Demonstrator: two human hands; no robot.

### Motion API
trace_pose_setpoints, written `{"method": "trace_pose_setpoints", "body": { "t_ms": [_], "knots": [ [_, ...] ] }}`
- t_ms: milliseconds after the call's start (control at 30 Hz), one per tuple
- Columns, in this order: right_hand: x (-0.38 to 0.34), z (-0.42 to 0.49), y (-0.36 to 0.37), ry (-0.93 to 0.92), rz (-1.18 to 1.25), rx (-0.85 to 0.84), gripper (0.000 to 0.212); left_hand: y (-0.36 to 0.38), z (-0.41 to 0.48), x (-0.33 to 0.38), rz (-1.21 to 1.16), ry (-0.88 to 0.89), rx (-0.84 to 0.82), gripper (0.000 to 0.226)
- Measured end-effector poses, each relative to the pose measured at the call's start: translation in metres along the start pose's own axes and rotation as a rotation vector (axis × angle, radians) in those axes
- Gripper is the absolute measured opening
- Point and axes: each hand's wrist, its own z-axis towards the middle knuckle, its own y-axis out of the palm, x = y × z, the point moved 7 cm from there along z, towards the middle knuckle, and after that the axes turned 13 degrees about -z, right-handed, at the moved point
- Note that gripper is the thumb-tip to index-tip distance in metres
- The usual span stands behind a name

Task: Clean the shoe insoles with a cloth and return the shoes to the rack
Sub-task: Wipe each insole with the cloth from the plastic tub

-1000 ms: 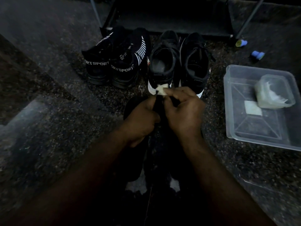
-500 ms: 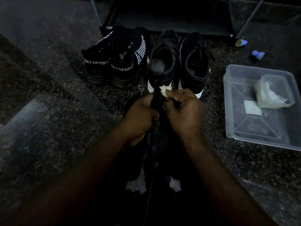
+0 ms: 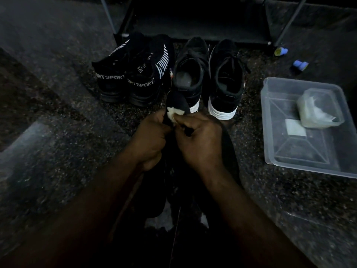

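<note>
A black insole (image 3: 176, 101) stands up between my hands, its rounded tip pointing away from me. My left hand (image 3: 149, 139) grips its left edge. My right hand (image 3: 201, 144) presses a small white cloth (image 3: 173, 114) against its surface. Beyond them, a pair of black shoes with white soles (image 3: 208, 78) sits on the dark floor, heels toward me. Left of that pair stands a pair of black shoes marked SPORT (image 3: 133, 74). The black shoe rack (image 3: 195, 26) stands behind all the shoes. More dark insoles or shoes lie under my forearms, hard to make out.
A clear plastic tub (image 3: 307, 163) sits on the floor at the right, holding a smaller clear container (image 3: 318, 111) and a white square. Two small blue objects (image 3: 300, 64) lie near the rack's right leg. The floor is dark speckled stone.
The insole has risen so more of its tip shows above my hands. The white cloth has shifted slightly along it. Both hands stay in nearly the same place.
</note>
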Motion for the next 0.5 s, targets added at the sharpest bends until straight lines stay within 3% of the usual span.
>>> {"method": "trace_pose_setpoints", "body": {
  "t_ms": [100, 200, 367, 500],
  "knots": [
    [0.015, 0.004, -0.008, 0.051, -0.067, 0.054, 0.026, 0.006, -0.003, -0.002, -0.004, -0.022, -0.018, 0.058],
    [0.036, 0.007, -0.017, 0.163, -0.095, 0.079, 0.029, 0.015, -0.006, -0.007, -0.005, -0.025, -0.06, 0.051],
    [0.006, 0.0, -0.004, 0.058, 0.023, 0.003, 0.024, 0.008, -0.004, 0.003, 0.007, 0.03, -0.044, 0.047],
    [0.027, 0.006, -0.012, 0.115, -0.108, 0.044, 0.026, 0.014, -0.007, 0.0, 0.047, 0.014, -0.066, 0.051]
  ]
}}
